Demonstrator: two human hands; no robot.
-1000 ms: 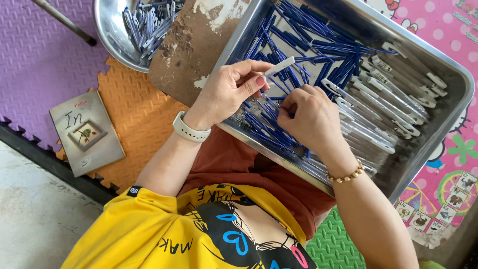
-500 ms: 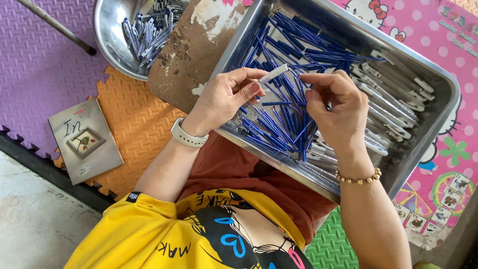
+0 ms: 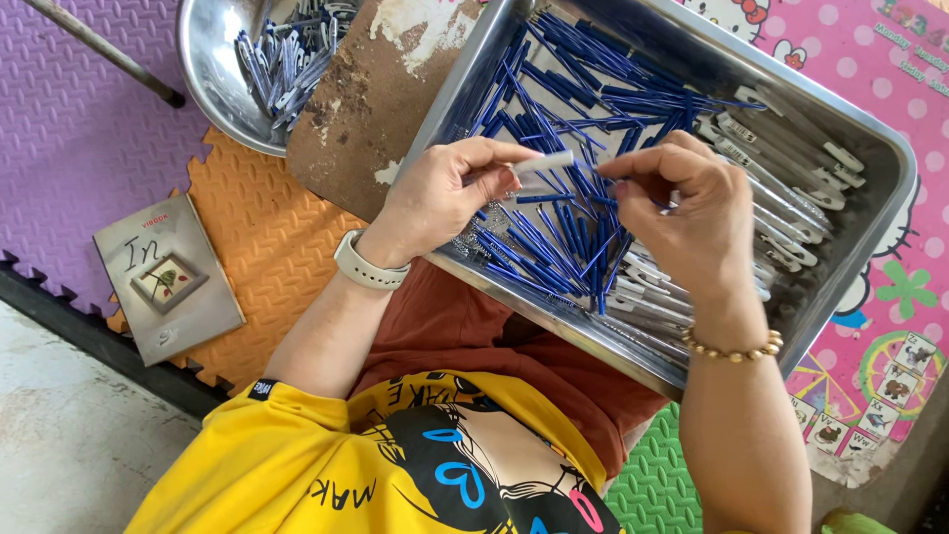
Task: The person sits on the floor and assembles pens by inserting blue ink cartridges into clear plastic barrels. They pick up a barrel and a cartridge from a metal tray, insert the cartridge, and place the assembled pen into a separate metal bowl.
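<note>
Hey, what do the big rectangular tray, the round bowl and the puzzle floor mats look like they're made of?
The tray looks like brushed stainless steel: grey, dully reflective, with a rolled rim. The round bowl seems polished metal too, shinier, with mirror-like glare. The floor mats are probably soft foam: matte, textured, bright colours, interlocking toothed edges.

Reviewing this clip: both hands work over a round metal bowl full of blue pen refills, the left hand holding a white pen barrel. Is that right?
Not quite. In the head view both hands work over a rectangular metal tray, not the round bowl, which sits apart. The left hand does hold a white pen barrel; blue refills lie below the right hand.
</note>
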